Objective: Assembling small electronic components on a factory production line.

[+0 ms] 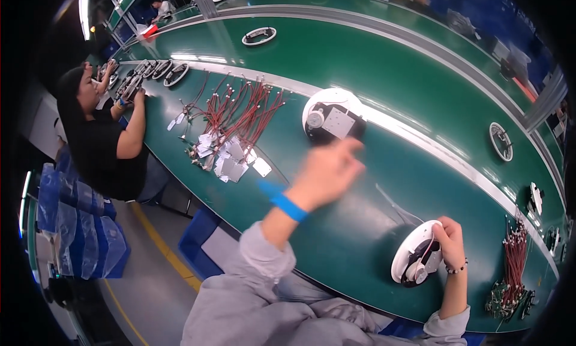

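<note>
My right hand (451, 244) grips the rim of a round white housing (403, 253) at the near right, tilted up off the green table. A motor-like silver disc and dark parts show inside it, with a thin wire across. My left hand (330, 173), with a blue wristband, is smeared by motion above the table. Just beyond its fingers lies another round white housing (327, 99), with a silver disc, a square pale plate and a black base. Whether my left fingers touch it or hold anything, I cannot tell.
Red-wired boards and pale plates (231, 157) lie heaped at left; a red wire bundle (515, 250) lies at right. Several white rings ride the green conveyor (384, 76) beyond a metal rail. A co-worker (111, 130) works at far left. A blue bin (201, 238) stands below the table edge.
</note>
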Action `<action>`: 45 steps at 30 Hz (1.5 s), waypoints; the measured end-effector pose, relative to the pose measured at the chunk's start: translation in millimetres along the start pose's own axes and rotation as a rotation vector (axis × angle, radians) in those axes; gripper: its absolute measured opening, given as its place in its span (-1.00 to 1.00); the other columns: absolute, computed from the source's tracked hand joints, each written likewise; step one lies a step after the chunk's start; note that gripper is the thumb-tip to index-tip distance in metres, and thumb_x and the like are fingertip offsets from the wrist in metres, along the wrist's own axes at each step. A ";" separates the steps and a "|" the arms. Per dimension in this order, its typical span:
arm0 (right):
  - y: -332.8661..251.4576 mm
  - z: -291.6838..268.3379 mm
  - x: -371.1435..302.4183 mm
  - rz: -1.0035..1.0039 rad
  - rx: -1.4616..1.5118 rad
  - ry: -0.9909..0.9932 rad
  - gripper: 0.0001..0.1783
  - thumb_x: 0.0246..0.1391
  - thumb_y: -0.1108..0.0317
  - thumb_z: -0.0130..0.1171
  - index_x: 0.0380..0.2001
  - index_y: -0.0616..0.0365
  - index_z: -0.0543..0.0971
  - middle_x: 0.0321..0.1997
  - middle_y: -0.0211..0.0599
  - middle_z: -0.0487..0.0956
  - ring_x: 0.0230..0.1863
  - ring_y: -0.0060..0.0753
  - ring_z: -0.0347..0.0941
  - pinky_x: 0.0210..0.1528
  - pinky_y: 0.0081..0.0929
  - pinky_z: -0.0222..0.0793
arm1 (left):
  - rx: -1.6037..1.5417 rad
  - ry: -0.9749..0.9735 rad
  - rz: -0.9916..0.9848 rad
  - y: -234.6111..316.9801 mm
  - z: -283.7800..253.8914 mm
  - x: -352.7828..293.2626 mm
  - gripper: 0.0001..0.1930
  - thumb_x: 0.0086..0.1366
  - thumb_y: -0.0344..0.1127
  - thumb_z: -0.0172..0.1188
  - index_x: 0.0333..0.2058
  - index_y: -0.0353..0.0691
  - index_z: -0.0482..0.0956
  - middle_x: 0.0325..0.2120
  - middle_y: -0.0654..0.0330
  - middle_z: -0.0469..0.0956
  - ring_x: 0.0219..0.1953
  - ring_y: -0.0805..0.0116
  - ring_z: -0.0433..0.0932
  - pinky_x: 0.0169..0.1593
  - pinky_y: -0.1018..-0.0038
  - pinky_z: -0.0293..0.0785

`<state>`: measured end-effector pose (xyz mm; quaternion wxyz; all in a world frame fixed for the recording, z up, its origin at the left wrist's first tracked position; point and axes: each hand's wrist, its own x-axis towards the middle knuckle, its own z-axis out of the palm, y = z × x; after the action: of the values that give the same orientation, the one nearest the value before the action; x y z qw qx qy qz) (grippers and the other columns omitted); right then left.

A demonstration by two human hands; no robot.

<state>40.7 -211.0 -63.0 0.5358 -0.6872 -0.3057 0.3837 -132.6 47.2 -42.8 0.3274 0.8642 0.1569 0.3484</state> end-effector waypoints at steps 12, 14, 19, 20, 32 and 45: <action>-4.9 1.4 -3.0 -0.034 -0.056 0.045 -0.77 -0.07 0.30 0.10 -0.62 0.25 0.40 -0.63 -0.49 0.41 -0.58 -0.74 0.25 -0.55 -0.72 0.19 | 0.736 0.158 -0.429 -126.6 -157.2 -28.3 -0.85 -0.07 -0.30 0.20 -0.57 -0.28 0.55 -0.63 0.04 0.50 -0.54 0.15 0.50 -0.40 0.38 0.40; -6.1 1.4 -4.4 -0.025 -0.055 0.052 -0.77 -0.07 0.30 0.10 -0.62 0.25 0.40 -0.63 -0.49 0.41 -0.59 -0.74 0.25 -0.55 -0.72 0.18 | 0.739 0.305 -0.335 -110.8 -171.8 -24.0 -0.84 -0.02 -0.30 0.15 -0.52 -0.28 0.56 -0.65 0.02 0.49 -0.60 0.19 0.51 -0.46 0.42 0.39; -1.8 1.7 -6.6 -0.029 -0.071 0.054 -0.78 -0.08 0.31 0.10 -0.61 0.24 0.41 -0.63 -0.50 0.41 -0.57 -0.74 0.25 -0.54 -0.73 0.18 | 0.382 0.711 -0.255 -86.4 -205.7 -12.0 -0.84 0.15 -0.35 0.03 -0.43 -0.36 0.47 -0.62 0.23 0.51 -0.63 0.62 0.40 -0.56 0.72 0.28; -1.0 1.1 -6.1 -0.021 -0.067 0.067 -0.78 -0.08 0.31 0.10 -0.61 0.24 0.41 -0.63 -0.50 0.41 -0.57 -0.74 0.25 -0.54 -0.73 0.18 | 0.319 0.719 -0.250 -80.1 -206.2 -4.8 -0.84 0.17 -0.36 0.01 -0.40 -0.37 0.45 -0.60 0.24 0.50 -0.64 0.64 0.38 -0.58 0.76 0.25; -11.1 1.5 -5.7 -0.035 -0.090 0.150 -0.74 -0.13 0.24 0.16 -0.52 0.27 0.49 -0.54 -0.38 0.49 -0.48 -0.66 0.34 -0.41 -0.64 0.30 | -0.265 0.131 -0.382 -24.2 -100.0 34.2 -0.83 0.22 -0.30 -0.06 -0.39 -0.28 0.41 -0.78 0.39 0.27 -0.78 0.70 0.13 -0.71 0.74 0.00; -4.9 -11.2 -6.4 -0.170 -0.148 0.192 -0.67 0.11 0.25 -0.20 -0.42 0.27 0.47 -0.44 -0.41 0.46 -0.37 -0.61 0.32 -0.27 -0.65 0.22 | 0.473 -0.419 -0.219 -67.8 -132.2 -43.6 -0.68 -0.04 -0.47 0.07 -0.22 -0.18 0.47 -0.78 0.27 0.28 -0.73 0.51 0.24 -0.62 0.57 0.17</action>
<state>47.0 -220.8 -55.5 0.5411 -0.7300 -0.3374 0.2461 -259.6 135.7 -38.7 0.1784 0.9471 0.2546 0.0800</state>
